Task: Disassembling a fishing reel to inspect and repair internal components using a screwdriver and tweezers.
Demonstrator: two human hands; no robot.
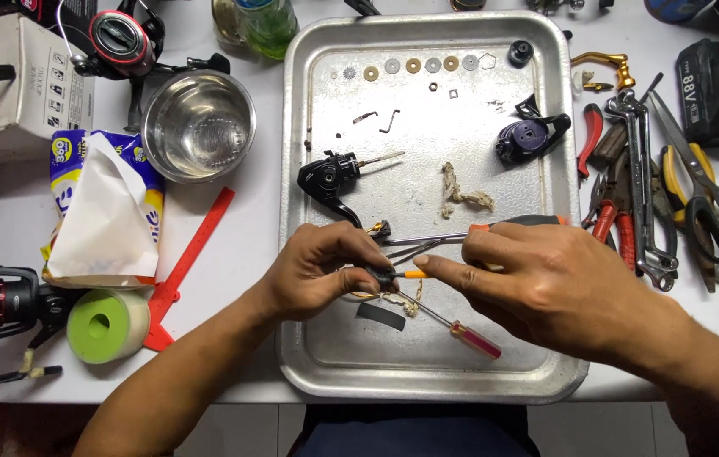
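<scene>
Working over the near half of the metal tray (pixel 313 364), the left hand (pixel 325 271) had its fingers clamped on a small dark part (pixel 380 272), held just above the tray floor. The right hand (pixel 545 275) met it from the other side, fingers closed on a thin orange-handled tool (pixel 414 274) whose tip touched that part. A judgement on doing this well: the part should stay pinched firmly and low over the tray, so that anything slipping loose lands inside the rim, and the tool should stay in line with the part rather than at a slant.

Just nearer than the hands lay a black strip (pixel 380 316) and a red-handled screwdriver (pixel 461 330). Beyond the knuckles rested a larger orange-and-black screwdriver (pixel 512 223), then a scrap of dirty rag (pixel 461 196) and a black reel body (pixel 330 182). A dark purple reel piece (pixel 530 135) sat further right. Along the far rim stood a row of washers (pixel 414 65).

Off the tray, on the white table (pixel 241 254), pliers and wrenches (pixel 639 195) lay to the right, with a steel bowl (pixel 198 125) and a red ruler (pixel 190 262) to the left.
</scene>
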